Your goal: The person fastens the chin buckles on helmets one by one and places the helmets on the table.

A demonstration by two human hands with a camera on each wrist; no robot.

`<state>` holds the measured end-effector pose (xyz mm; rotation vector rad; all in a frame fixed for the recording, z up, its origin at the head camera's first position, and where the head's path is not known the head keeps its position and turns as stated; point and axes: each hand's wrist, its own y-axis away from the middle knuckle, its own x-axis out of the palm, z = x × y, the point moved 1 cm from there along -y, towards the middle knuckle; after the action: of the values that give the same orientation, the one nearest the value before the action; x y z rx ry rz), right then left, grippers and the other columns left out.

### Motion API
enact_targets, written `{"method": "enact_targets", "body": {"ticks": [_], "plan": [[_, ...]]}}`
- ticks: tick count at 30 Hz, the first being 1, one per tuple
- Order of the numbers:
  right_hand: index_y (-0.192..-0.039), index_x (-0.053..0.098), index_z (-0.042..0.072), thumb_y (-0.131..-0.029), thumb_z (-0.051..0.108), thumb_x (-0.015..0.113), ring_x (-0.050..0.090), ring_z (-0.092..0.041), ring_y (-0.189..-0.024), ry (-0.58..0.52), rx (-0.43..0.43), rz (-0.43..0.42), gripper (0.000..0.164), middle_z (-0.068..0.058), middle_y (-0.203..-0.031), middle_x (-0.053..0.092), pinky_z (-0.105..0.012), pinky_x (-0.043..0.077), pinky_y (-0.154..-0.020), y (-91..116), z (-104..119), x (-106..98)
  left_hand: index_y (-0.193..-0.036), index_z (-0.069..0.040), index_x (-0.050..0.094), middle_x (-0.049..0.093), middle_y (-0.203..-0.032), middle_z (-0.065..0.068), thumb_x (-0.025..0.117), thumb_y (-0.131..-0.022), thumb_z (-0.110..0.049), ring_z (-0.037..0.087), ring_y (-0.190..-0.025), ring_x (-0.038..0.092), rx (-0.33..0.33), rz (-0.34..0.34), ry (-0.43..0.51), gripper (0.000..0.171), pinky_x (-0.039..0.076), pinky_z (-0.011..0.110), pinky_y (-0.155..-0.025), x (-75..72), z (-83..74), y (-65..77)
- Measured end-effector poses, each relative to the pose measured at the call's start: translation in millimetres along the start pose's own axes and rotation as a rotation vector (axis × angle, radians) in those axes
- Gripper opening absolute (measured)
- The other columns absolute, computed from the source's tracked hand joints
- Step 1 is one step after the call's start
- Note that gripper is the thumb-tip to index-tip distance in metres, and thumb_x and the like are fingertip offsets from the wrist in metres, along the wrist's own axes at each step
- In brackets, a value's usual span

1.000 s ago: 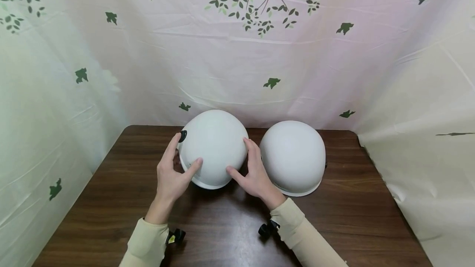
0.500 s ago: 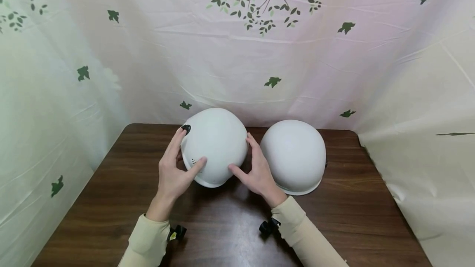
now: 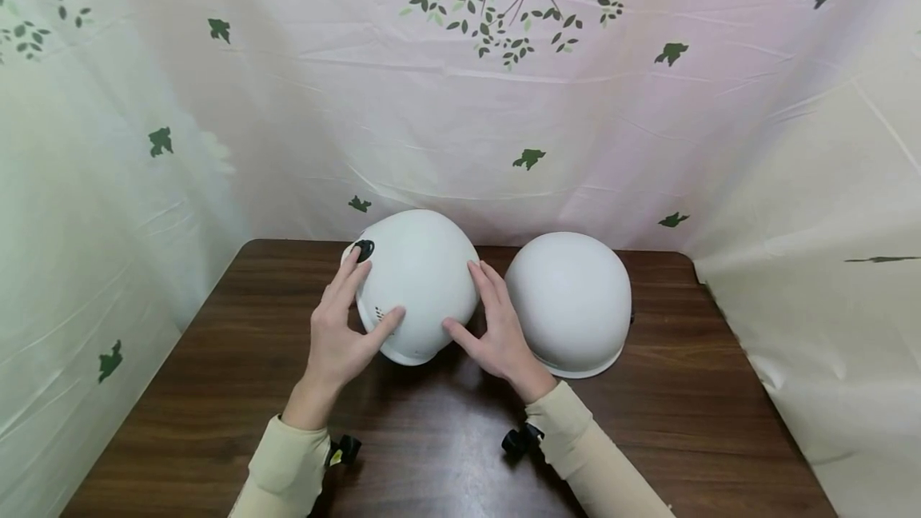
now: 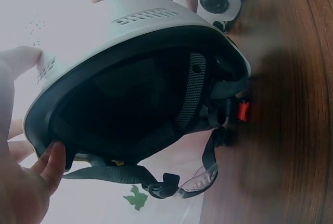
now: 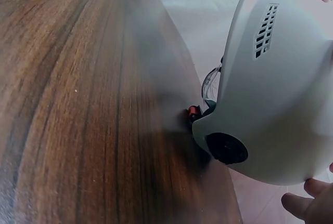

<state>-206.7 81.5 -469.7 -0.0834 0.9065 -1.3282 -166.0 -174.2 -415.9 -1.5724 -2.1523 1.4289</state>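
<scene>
Both hands hold a white helmet (image 3: 420, 278) between them, tilted at the back of the table. On its left side my left hand (image 3: 338, 342) has its thumb on the shell and fingers near a black round disc; the left wrist view shows fingertips curled at the rim. My right hand (image 3: 496, 338) spans the right side, thumb and fingers on the shell. The helmet's dark lining (image 4: 119, 104), hanging grey chin strap (image 4: 112, 174) and red buckle (image 4: 243, 110) show in the left wrist view. Vent slots (image 5: 266, 30) mark the shell.
A second white helmet (image 3: 568, 302) sits dome up on the dark wood table (image 3: 446, 454), close to the right of my right hand. Behind the table's back edge hangs a pale curtain (image 3: 446, 126) with leaf prints. Similar cloth stands at both sides.
The held helmet has turned and shifted slightly right, bringing its black disc and vent slots further into view. My hands have followed it a little. The second helmet stays put.
</scene>
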Motion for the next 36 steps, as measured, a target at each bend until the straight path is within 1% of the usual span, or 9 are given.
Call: {"method": "enact_targets", "body": {"ticks": [3, 5, 11, 16, 22, 26, 29, 33, 36], "plan": [[-0.169, 0.024, 0.028, -0.096, 0.052, 0.071, 0.033, -0.041, -0.153, -0.004, 0.013, 0.005, 0.09, -0.018, -0.17, 0.022, -0.069, 0.039, -0.112, 0.9, 1.0, 0.4, -0.144, -0.003, 0.063, 0.048, -0.162, 0.01, 0.091, -0.077, -0.024, 0.038, -0.137, 0.056, -0.002, 0.01, -0.009, 0.076, 0.048, 0.047, -0.097, 0.4, 0.6, 0.5], [-0.169, 0.023, 0.028, -0.095, 0.049, 0.073, 0.033, -0.041, -0.153, -0.001, 0.019, 0.006, 0.091, -0.017, -0.171, 0.021, -0.069, 0.039, -0.112, 1.5, 0.9, 1.0, -0.145, -0.004, 0.062, 0.047, -0.163, 0.008, 0.091, -0.077, -0.025, 0.038, -0.133, 0.057, -0.007, 0.016, -0.014, 0.076, 0.048, 0.051, -0.094, 0.7, 0.6, 1.1], [-0.169, 0.021, 0.033, -0.096, 0.053, 0.07, 0.031, -0.036, -0.155, 0.005, 0.048, 0.016, 0.089, -0.013, -0.172, 0.02, -0.067, 0.038, -0.115, 2.9, -1.4, 1.8, -0.146, -0.005, 0.062, 0.047, -0.163, 0.008, 0.092, -0.077, -0.022, 0.039, -0.138, 0.054, -0.018, 0.023, -0.01, 0.077, 0.054, 0.058, -0.096, 1.5, -2.5, 1.5], [-0.169, 0.022, 0.032, -0.097, 0.055, 0.068, 0.031, -0.036, -0.154, -0.01, 0.05, -0.001, 0.088, -0.016, -0.171, 0.021, -0.066, 0.038, -0.115, 4.4, -1.8, 1.6, -0.146, -0.005, 0.061, 0.047, -0.162, 0.01, 0.093, -0.077, -0.021, 0.04, -0.142, 0.052, -0.005, 0.039, -0.004, 0.078, 0.052, 0.065, -0.1, 2.6, -4.8, -1.0], [-0.168, 0.023, 0.026, -0.098, 0.044, 0.07, 0.032, -0.033, -0.153, -0.041, 0.02, -0.011, 0.087, -0.013, -0.17, 0.024, -0.061, 0.049, -0.105, 5.7, -3.0, 4.7, -0.144, -0.003, 0.062, 0.05, -0.16, 0.013, 0.096, -0.072, -0.018, 0.043, -0.134, 0.057, 0.029, 0.029, -0.014, 0.081, 0.054, 0.066, -0.096, 2.7, -5.1, -4.2], [-0.168, 0.024, 0.024, -0.096, 0.037, 0.072, 0.036, -0.032, -0.15, -0.052, 0.009, -0.023, 0.087, -0.011, -0.169, 0.026, -0.059, 0.054, -0.098, 6.2, -3.7, 6.2, -0.145, -0.002, 0.061, 0.05, -0.16, 0.011, 0.096, -0.073, -0.02, 0.04, -0.138, 0.055, 0.044, 0.031, -0.011, 0.082, 0.053, 0.063, -0.1, 2.7, -5.2, -5.6], [-0.168, 0.024, 0.024, -0.096, 0.036, 0.072, 0.034, -0.031, -0.151, -0.045, 0.012, -0.022, 0.088, -0.012, -0.169, 0.026, -0.058, 0.052, -0.102, 6.0, -3.3, 6.4, -0.145, -0.001, 0.061, 0.049, -0.16, 0.013, 0.095, -0.075, -0.024, 0.037, -0.142, 0.052, 0.058, 0.03, -0.013, 0.081, 0.052, 0.059, -0.103, 3.0, -5.1, -6.1], [-0.169, 0.022, 0.026, -0.095, 0.039, 0.072, 0.029, -0.033, -0.155, -0.029, 0.031, -0.007, 0.09, -0.014, -0.168, 0.025, -0.059, 0.045, -0.111, 5.8, -2.5, 7.2, -0.145, -0.002, 0.061, 0.045, -0.16, 0.018, 0.093, -0.078, -0.03, 0.033, -0.125, 0.062, 0.074, 0.02, -0.01, 0.079, 0.054, 0.036, -0.103, 3.5, -4.5, -5.8], [-0.169, 0.019, 0.028, -0.097, 0.046, 0.07, 0.025, -0.035, -0.157, -0.025, 0.042, -0.002, 0.09, -0.016, -0.169, 0.023, -0.062, 0.04, -0.115, 6.0, -1.3, 7.5, -0.145, -0.003, 0.062, 0.043, -0.158, 0.023, 0.094, -0.077, -0.027, 0.03, -0.107, 0.064, 0.077, 0.009, 0.002, 0.079, 0.047, 0.02, -0.102, 4.2, -3.9, -5.0]]}}
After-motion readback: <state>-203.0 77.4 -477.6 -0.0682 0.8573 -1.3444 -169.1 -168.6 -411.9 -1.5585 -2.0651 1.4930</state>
